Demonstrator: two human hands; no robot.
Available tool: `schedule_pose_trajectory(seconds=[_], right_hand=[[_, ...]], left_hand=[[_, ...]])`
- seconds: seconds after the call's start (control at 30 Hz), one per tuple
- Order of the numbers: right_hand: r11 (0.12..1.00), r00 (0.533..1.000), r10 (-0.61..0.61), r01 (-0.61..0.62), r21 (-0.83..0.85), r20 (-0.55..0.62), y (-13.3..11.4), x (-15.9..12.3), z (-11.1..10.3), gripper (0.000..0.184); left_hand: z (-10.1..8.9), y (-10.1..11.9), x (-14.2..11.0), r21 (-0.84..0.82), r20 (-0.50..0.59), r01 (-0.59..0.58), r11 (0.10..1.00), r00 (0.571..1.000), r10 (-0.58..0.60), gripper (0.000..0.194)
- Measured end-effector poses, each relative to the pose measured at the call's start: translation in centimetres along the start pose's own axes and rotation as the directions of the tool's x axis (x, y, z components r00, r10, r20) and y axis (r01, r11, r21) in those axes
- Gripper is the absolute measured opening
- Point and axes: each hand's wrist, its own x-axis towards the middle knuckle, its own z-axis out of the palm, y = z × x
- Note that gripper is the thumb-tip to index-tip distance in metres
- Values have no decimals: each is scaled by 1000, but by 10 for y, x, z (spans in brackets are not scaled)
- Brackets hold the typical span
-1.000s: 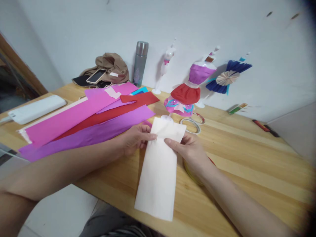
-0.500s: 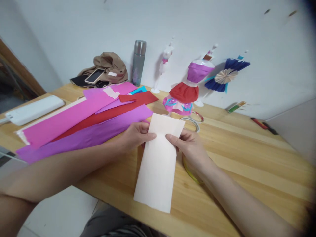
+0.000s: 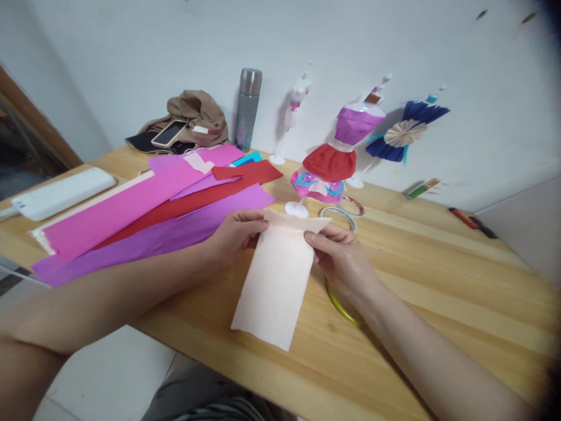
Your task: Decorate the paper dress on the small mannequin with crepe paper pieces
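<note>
A pale cream strip of crepe paper (image 3: 276, 286) hangs over the table's near edge, held between my two hands. My left hand (image 3: 242, 234) pinches its upper left edge, thumb on top. On the opposite edge, my right hand (image 3: 337, 245) grips the paper the same way. The top end bends back along a crease just above my thumbs. Beneath my right wrist lies a yellow ring (image 3: 342, 307), partly hidden, perhaps a tape roll. Just beyond the paper stands a small dress form (image 3: 331, 161) in a purple top and red skirt.
Pink (image 3: 105, 213), red (image 3: 175, 207) and purple (image 3: 144, 251) paper strips overlap at left, beside a white power strip (image 3: 65, 193). Behind are a cap (image 3: 193, 117), a phone (image 3: 169, 134) and a thermos (image 3: 248, 111). Tape rolls (image 3: 338, 217) lie right of the dress form.
The paper's top end has gone from flat to bent back at a crease. Its lower end has swung up and slightly left, and my hands have moved slightly apart.
</note>
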Motion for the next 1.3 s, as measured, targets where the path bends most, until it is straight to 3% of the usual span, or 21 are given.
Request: schedule_pose_trajectory(seconds=[0.13, 0.27, 0.43, 0.6, 0.73, 0.97, 1.1, 1.3], right_hand=[[998, 1000, 26, -25, 62, -14, -2, 0, -1, 13], [998, 1000, -20, 20, 65, -12, -3, 1, -2, 7], [996, 996, -82, 82, -18, -20, 0, 2, -2, 6], [987, 989, -149, 148, -67, -15, 2, 2, -3, 4], [971, 982, -180, 186, -152, 52, 2, 4, -8, 10], [994, 994, -99, 95, 60, 55, 0, 4, -10, 8], [992, 994, -77, 84, -94, 78, 1, -4, -4, 30], [986, 995, 5, 12, -166, 99, 3, -4, -1, 26]], left_hand=[[-1, 3, 2, 2, 6, -30, 1000, 1000, 30, 13], [-3, 7, -2, 119, 78, -98, 988, 993, 89, 9], [2, 11, -9, 165, 12, -121, 979, 993, 121, 26], [4, 4, -9, 194, 48, 3, 981, 999, -12, 43], [2, 0, -7, 254, 69, 24, 967, 997, -43, 31], [5, 2, -8, 287, 2, -18, 958, 1000, 19, 19], [5, 1, -9, 337, 30, -13, 941, 1000, 3, 22], [3, 0, -8, 312, 58, 13, 950, 998, -33, 26]])
